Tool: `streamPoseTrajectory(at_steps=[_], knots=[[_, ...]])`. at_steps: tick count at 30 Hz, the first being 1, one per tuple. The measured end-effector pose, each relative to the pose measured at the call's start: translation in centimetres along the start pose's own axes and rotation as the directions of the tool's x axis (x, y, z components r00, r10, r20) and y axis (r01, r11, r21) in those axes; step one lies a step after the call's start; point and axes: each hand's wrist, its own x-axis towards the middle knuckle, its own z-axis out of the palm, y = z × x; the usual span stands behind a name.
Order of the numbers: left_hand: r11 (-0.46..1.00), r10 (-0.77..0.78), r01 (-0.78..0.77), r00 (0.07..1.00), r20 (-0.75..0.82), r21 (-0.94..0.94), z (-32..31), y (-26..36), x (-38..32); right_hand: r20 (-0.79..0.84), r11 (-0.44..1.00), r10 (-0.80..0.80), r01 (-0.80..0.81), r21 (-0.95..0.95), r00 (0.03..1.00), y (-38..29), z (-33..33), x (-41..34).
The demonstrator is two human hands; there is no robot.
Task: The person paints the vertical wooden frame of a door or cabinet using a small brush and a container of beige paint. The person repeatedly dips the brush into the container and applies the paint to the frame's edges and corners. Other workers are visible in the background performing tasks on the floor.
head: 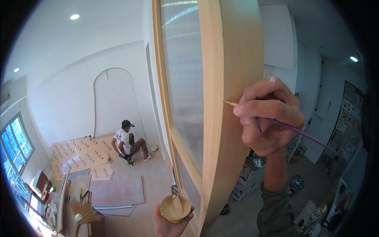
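My right hand [269, 115] pinches a thin paintbrush [299, 132] with a purple handle. Its fine tip touches, or nearly touches, the edge of a light wood door frame or partition post [213, 89]. Ribbed translucent panels [185, 83] are set in the wood frame. Lower down, my left hand [171, 226] holds a small round tub [175, 209] of beige paste from below. A putty knife [177, 204] with paste on it rests in the tub.
Another person [127, 142] sits low by the far wall, beside printed cardboard sheets [80, 157]. Boards [117, 191], a straw broom [84, 213] and hand tools lie at the lower left. Cans and containers [318, 213] stand at the lower right, near a covered cabinet [245, 180].
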Motion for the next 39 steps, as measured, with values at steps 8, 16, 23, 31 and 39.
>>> streamPoseTrajectory(at_steps=[8, 16, 23, 31, 39], knots=[[0.999, 0.007, -0.006, 1.0, 0.024, -0.054, -0.2, 0.0, 0.4, -0.088, 0.98, 0.116, -0.1, 0.17, 0.989, 0.2, 0.5, 1.5], [0.996, 0.008, 0.002, 0.994, 0.113, -0.084, -1.0, 0.1, 0.3, -0.124, 0.925, 0.236, -0.183, 0.333, 0.964, 1.5, 0.9, 3.1], [0.998, 0.007, -0.01, 0.999, -0.048, -0.066, -0.3, 0.2, -0.2, -0.199, 0.867, 0.303, -0.183, 0.463, 0.932, 1.5, 1.8, 3.6], [0.997, -0.018, 0.02, 0.999, 0.03, -0.081, -0.5, 0.2, -0.1, -0.122, 0.886, 0.251, -0.178, 0.427, 0.96, 2.1, 0.7, 3.1], [0.999, 0.012, -0.011, 1.0, 0.018, -0.05, 0.3, 0.1, -0.2, -0.123, 0.92, 0.227, -0.171, 0.354, 0.966, 1.9, 0.8, 3.3]])
